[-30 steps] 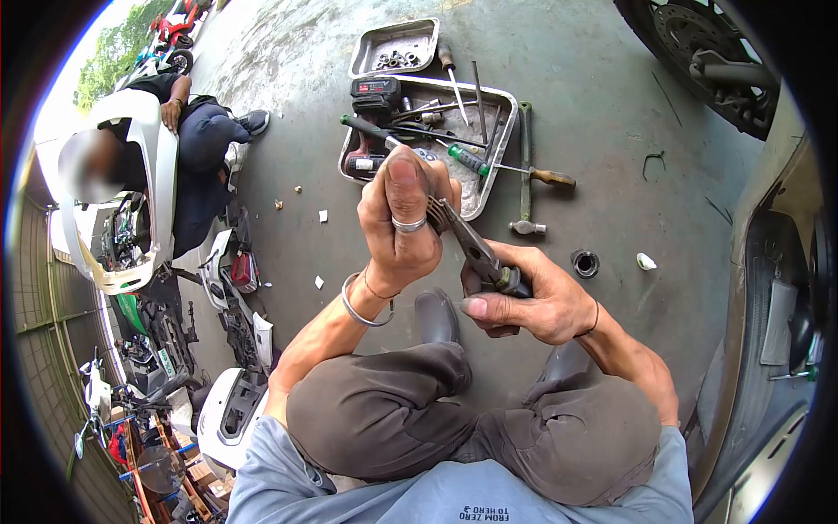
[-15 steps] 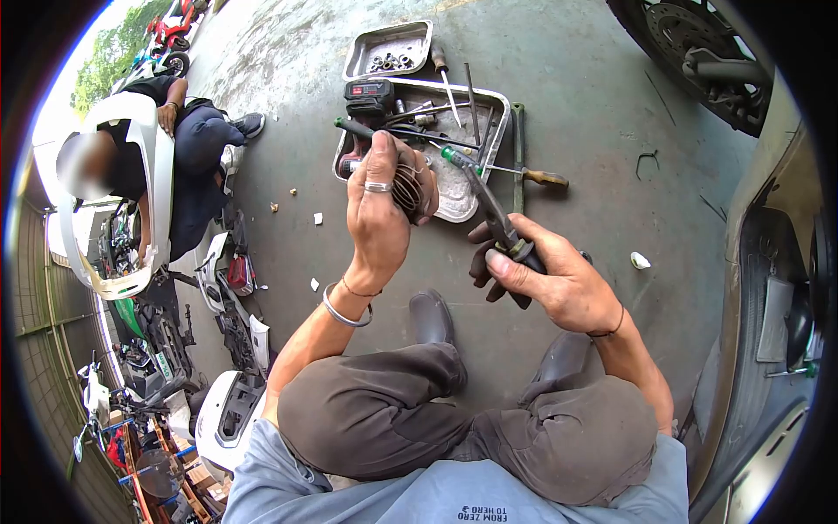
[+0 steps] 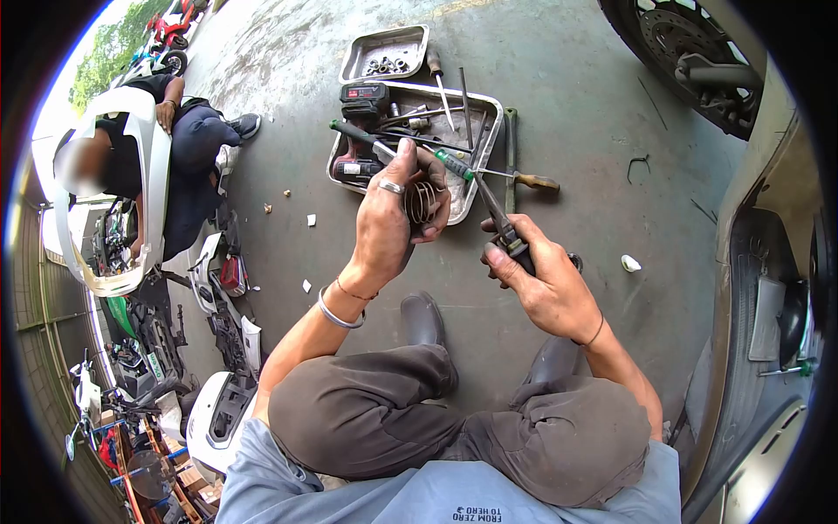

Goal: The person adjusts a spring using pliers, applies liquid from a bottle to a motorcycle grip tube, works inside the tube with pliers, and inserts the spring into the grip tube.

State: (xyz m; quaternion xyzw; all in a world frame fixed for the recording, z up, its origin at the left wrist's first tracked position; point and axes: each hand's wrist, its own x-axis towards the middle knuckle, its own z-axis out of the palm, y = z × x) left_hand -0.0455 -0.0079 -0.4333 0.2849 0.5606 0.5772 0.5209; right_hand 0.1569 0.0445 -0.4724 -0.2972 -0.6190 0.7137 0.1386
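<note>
My left hand (image 3: pixel 384 205) is closed around a coil of thin wire (image 3: pixel 422 203), its loops showing between thumb and fingers. In my right hand (image 3: pixel 546 275) is a pair of long-nose pliers (image 3: pixel 499 214), fingers wrapped about the dark handles. The plier jaws point up and left, a short way right of the coil. They overlap the view of a green screwdriver handle (image 3: pixel 454 164) over the tray, and I cannot tell whether they touch it. Behind my hands, the metal tool tray (image 3: pixel 491 122) holds a cordless power tool (image 3: pixel 365 100) and several hand tools.
A smaller tray (image 3: pixel 353 65) with sockets lies beyond. A wooden-handled screwdriver (image 3: pixel 537 182) and a long wrench (image 3: pixel 511 148) are beside the large tray. Left, a person (image 3: pixel 188 166) crouches by a white panel (image 3: pixel 155 175). A motorcycle wheel (image 3: pixel 668 44) stands upper right.
My left hand has turned slightly and shifted right with the wire coil. My right fingers have curled in more around the plier handles. The whole view has shifted a little.
</note>
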